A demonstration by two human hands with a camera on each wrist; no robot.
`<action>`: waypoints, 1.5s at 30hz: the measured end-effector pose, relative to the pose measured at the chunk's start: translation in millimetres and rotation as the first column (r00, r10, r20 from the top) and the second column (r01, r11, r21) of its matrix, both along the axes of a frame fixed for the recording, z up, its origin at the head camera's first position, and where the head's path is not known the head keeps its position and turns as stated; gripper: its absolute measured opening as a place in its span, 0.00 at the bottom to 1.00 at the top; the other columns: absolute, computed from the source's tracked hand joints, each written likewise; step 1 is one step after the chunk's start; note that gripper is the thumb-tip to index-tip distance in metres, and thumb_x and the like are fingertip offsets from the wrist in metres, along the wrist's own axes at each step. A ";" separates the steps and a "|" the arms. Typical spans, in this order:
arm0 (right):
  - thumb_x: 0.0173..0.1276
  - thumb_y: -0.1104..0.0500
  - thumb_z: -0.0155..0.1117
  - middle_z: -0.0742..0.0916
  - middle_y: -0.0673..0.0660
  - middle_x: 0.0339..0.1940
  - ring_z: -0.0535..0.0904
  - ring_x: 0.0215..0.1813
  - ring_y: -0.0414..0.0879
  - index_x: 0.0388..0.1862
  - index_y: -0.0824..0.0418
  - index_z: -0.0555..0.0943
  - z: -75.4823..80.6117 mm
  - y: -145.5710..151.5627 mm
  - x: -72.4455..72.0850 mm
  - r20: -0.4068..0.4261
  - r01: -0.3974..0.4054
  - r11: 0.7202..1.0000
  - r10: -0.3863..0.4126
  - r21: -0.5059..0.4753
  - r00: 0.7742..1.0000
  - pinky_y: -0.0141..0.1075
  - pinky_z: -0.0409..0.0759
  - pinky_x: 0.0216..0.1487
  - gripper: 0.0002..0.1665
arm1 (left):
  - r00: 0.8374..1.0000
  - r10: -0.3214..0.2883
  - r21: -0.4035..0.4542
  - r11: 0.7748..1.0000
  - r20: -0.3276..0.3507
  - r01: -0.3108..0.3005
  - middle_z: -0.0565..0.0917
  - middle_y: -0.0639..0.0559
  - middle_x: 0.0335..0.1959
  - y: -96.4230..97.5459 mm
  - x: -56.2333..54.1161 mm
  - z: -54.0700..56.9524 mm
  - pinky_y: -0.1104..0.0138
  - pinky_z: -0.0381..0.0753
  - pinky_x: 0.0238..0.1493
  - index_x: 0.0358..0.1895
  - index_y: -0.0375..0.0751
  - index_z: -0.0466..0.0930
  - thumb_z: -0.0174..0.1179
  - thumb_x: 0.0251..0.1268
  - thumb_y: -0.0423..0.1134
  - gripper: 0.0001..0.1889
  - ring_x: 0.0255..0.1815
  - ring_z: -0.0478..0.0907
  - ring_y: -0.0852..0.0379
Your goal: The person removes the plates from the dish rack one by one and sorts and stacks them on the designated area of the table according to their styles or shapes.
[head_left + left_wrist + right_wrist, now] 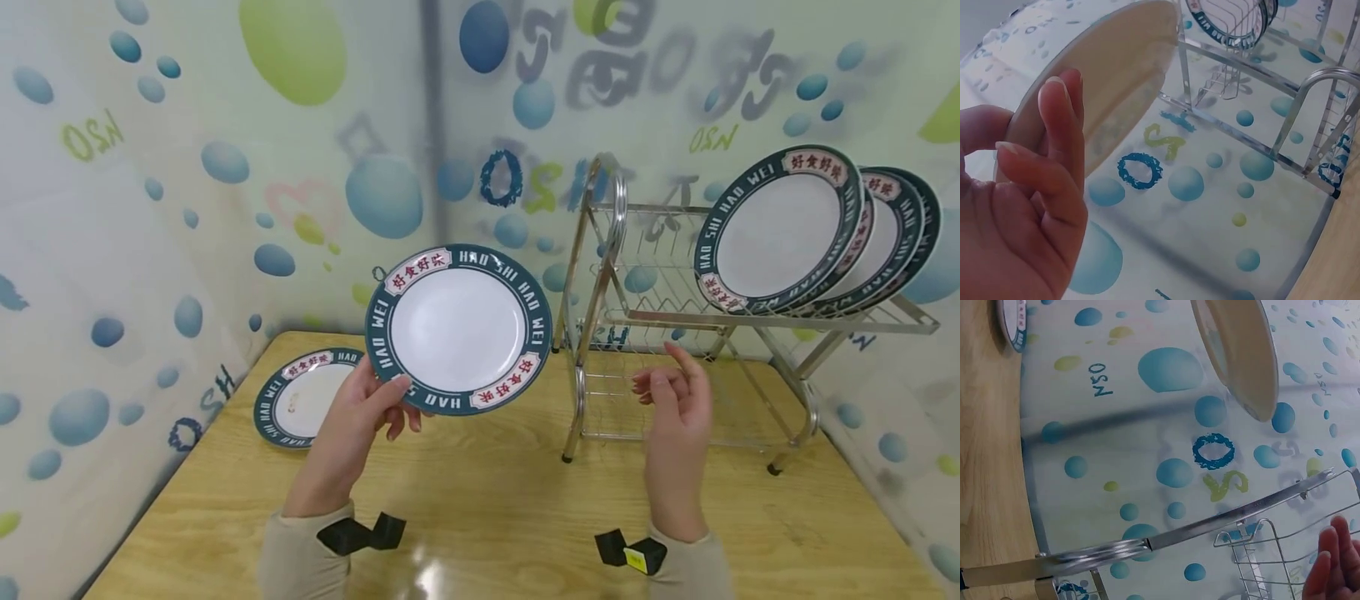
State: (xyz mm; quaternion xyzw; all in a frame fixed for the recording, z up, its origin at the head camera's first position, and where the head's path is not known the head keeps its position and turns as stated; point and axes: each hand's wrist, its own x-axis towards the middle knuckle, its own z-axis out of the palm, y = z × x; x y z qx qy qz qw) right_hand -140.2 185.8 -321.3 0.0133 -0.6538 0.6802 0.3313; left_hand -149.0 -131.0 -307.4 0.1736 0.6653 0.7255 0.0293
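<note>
My left hand (pixel 360 417) pinches the lower left rim of a white plate (pixel 459 329) with a dark green lettered border. The thumb lies on the front, fingers behind, and the plate is tilted up above the table. In the left wrist view the pale back of that plate (pixel 1125 69) shows beyond the fingers. My right hand (pixel 678 442) hangs in front of the metal dish rack (pixel 600 275), its fingers loosely curled and holding nothing. Several matching plates (pixel 780 229) lean together on the rack's upper tier at the right.
Another matching plate (pixel 311 400) lies on the wooden table (pixel 480 500) at the left, partly hidden behind my left hand. The rack's lower wire tier (pixel 615 408) stands low over the tabletop. A patterned wall covering (pixel 315 192) encloses the back and sides.
</note>
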 end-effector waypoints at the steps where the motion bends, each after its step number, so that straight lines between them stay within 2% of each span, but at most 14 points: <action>1: 0.69 0.59 0.47 0.78 0.61 0.35 0.72 0.39 0.53 0.59 0.56 0.68 0.3 2.1 0.1 -0.010 0.016 1.000 -0.016 0.003 1.000 0.34 0.69 0.39 0.19 | 1.000 0.008 0.000 1.000 0.004 -0.008 0.80 0.39 0.32 -1.0 -0.4 0.0 0.67 0.69 0.18 0.65 0.48 0.53 0.45 0.69 0.41 0.23 0.23 0.76 0.49; 4: 0.69 0.60 0.47 0.77 0.60 0.38 0.72 0.42 0.52 0.59 0.55 0.68 -0.1 7.2 0.7 -0.022 0.094 0.994 -0.093 0.050 0.995 0.32 0.68 0.42 0.19 | 1.000 0.019 0.001 1.000 0.010 -0.019 0.80 0.39 0.31 -4.1 -1.8 -1.6 0.67 0.69 0.18 0.64 0.47 0.54 0.45 0.69 0.41 0.23 0.24 0.76 0.50; 8: 0.69 0.59 0.46 0.76 0.56 0.42 0.71 0.45 0.49 0.60 0.53 0.67 -3.2 12.2 0.7 -0.011 0.190 0.972 -0.190 0.142 0.982 0.29 0.67 0.44 0.20 | 0.999 0.032 0.006 0.999 0.009 -0.032 0.81 0.40 0.31 -8.7 -3.2 -4.6 0.67 0.69 0.18 0.65 0.47 0.53 0.45 0.69 0.41 0.23 0.24 0.76 0.51; 13: 0.69 0.59 0.47 0.75 0.54 0.48 0.70 0.49 0.46 0.61 0.53 0.66 -1.8 19.7 -0.4 -0.035 0.230 0.956 -0.228 0.180 0.973 0.29 0.66 0.47 0.21 | 0.995 0.088 -0.013 0.996 0.041 -0.087 0.81 0.41 0.32 -13.7 -4.9 -4.7 0.68 0.69 0.19 0.65 0.51 0.53 0.46 0.68 0.44 0.24 0.24 0.76 0.52; 16: 0.68 0.62 0.47 0.75 0.53 0.52 0.69 0.53 0.43 0.63 0.52 0.64 3.6 23.4 3.2 -0.052 0.249 0.937 -0.243 0.245 0.969 0.30 0.65 0.51 0.24 | 0.992 0.115 -0.039 0.993 0.050 -0.113 0.81 0.41 0.32 -16.2 -7.6 -5.9 0.68 0.69 0.20 0.65 0.52 0.53 0.47 0.67 0.45 0.25 0.25 0.76 0.52; 21: 0.64 0.65 0.50 0.73 0.52 0.58 0.65 0.59 0.44 0.64 0.53 0.63 8.6 29.1 6.1 -0.170 0.300 0.877 -0.253 0.376 0.953 0.32 0.63 0.55 0.28 | 0.989 0.149 -0.089 0.985 0.005 -0.148 0.82 0.42 0.31 -21.8 -10.1 -8.8 0.68 0.69 0.18 0.66 0.51 0.52 0.46 0.68 0.43 0.25 0.25 0.76 0.48; 26: 0.61 0.60 0.52 0.69 0.52 0.63 0.63 0.63 0.48 0.64 0.56 0.64 4.8 36.5 3.6 -0.287 0.351 0.792 -0.230 0.499 0.930 0.35 0.60 0.59 0.30 | 0.979 0.201 -0.141 0.971 0.025 -0.196 0.82 0.43 0.32 -26.9 -10.7 -9.9 0.68 0.71 0.20 0.66 0.54 0.51 0.46 0.68 0.45 0.26 0.27 0.77 0.47; 29: 0.61 0.58 0.53 0.66 0.52 0.65 0.61 0.64 0.49 0.65 0.57 0.62 3.1 42.8 3.5 -0.306 0.360 0.754 -0.220 0.549 0.926 0.39 0.57 0.62 0.32 | 0.970 0.240 -0.169 0.959 0.043 -0.229 0.83 0.43 0.31 -30.9 -11.8 -11.7 0.68 0.72 0.23 0.65 0.54 0.52 0.47 0.67 0.45 0.25 0.28 0.77 0.46; 31: 0.61 0.58 0.53 0.66 0.52 0.65 0.59 0.64 0.49 0.66 0.57 0.62 4.3 48.0 3.9 -0.303 0.361 0.747 -0.222 0.559 0.927 0.41 0.55 0.63 0.32 | 0.962 0.269 -0.185 0.949 0.049 -0.256 0.83 0.43 0.31 -34.7 -12.2 -12.8 0.68 0.72 0.22 0.64 0.52 0.52 0.47 0.67 0.45 0.24 0.28 0.78 0.47; 34: 0.61 0.58 0.53 0.68 0.54 0.62 0.61 0.62 0.49 0.64 0.58 0.64 8.7 55.7 4.2 -0.323 0.384 0.739 -0.235 0.554 0.917 0.39 0.56 0.61 0.30 | 0.946 0.317 -0.191 0.935 0.064 -0.300 0.83 0.44 0.32 -41.3 -11.6 -13.5 0.68 0.72 0.22 0.65 0.51 0.52 0.47 0.67 0.46 0.25 0.27 0.78 0.49; 39: 0.59 0.59 0.50 0.75 0.61 0.53 0.67 0.54 0.52 0.57 0.63 0.70 27.0 67.9 -0.4 -0.442 0.482 0.702 -0.260 0.524 0.859 0.35 0.60 0.56 0.26 | 0.908 0.413 -0.174 0.902 0.077 -0.395 0.82 0.46 0.34 -49.9 -9.7 -12.7 0.69 0.71 0.22 0.65 0.51 0.52 0.47 0.67 0.47 0.26 0.27 0.76 0.51; 42: 0.59 0.58 0.48 0.76 0.62 0.52 0.68 0.54 0.53 0.57 0.63 0.70 42.8 76.2 -2.7 -0.469 0.540 0.659 -0.305 0.524 0.829 0.37 0.62 0.56 0.25 | 0.887 0.456 -0.149 0.884 0.076 -0.442 0.81 0.45 0.34 -52.4 -8.6 -11.9 0.68 0.70 0.22 0.65 0.50 0.53 0.47 0.67 0.47 0.26 0.27 0.75 0.51; 45: 0.62 0.58 0.46 0.74 0.59 0.57 0.66 0.59 0.50 0.60 0.60 0.68 58.3 86.8 -2.2 -0.439 0.561 0.603 -0.355 0.567 0.825 0.39 0.60 0.60 0.26 | 0.872 0.484 -0.117 0.873 0.081 -0.473 0.81 0.44 0.34 -54.3 -7.7 -11.6 0.68 0.70 0.22 0.65 0.51 0.53 0.46 0.67 0.45 0.25 0.26 0.75 0.51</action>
